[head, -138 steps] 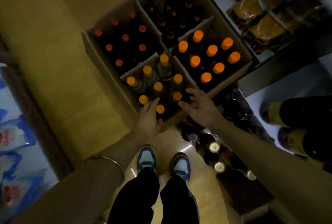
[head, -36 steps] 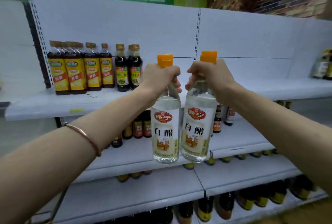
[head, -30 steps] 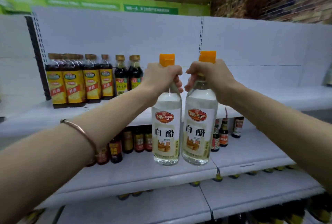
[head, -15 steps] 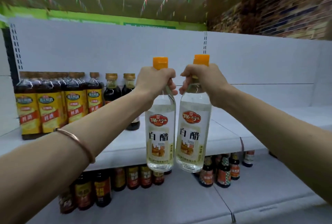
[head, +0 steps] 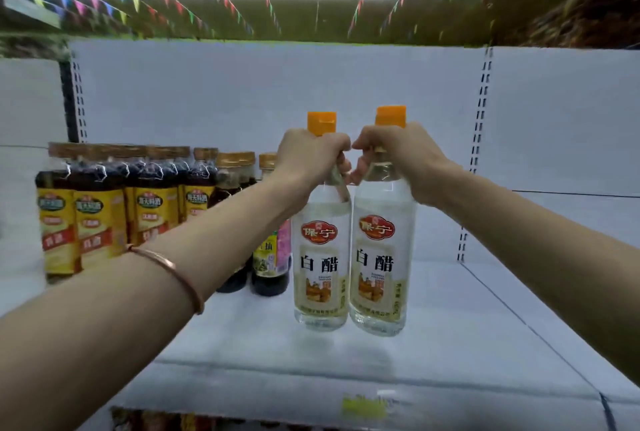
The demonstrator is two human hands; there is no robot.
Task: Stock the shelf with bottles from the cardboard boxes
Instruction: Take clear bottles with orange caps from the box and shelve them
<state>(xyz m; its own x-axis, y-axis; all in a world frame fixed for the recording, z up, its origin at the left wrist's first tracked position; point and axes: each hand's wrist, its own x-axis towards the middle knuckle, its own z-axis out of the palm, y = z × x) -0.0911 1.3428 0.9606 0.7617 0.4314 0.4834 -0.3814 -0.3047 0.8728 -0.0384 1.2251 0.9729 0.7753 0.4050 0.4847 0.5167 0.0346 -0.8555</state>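
My left hand [head: 308, 157] grips the neck of a clear white-vinegar bottle [head: 320, 257] with an orange cap. My right hand [head: 398, 157] grips the neck of a second, identical bottle [head: 379, 257]. Both bottles are upright, side by side and touching, over the white top shelf [head: 450, 344]. Their bases are at or just above the shelf board; I cannot tell if they rest on it. The cardboard boxes are out of view.
Several dark sauce bottles with yellow labels [head: 104, 216] stand at the shelf's left. Two smaller dark bottles [head: 270, 268] stand just left of the vinegar bottles. The white back panel [head: 346, 84] rises behind. A yellow price tag [head: 363, 408] sits on the shelf's front edge.
Earlier both hands were down at the open box of bottles. They have since lifted two vinegar bottles, and the bottles have moved forward and up from the lower shelves to over the top shelf.
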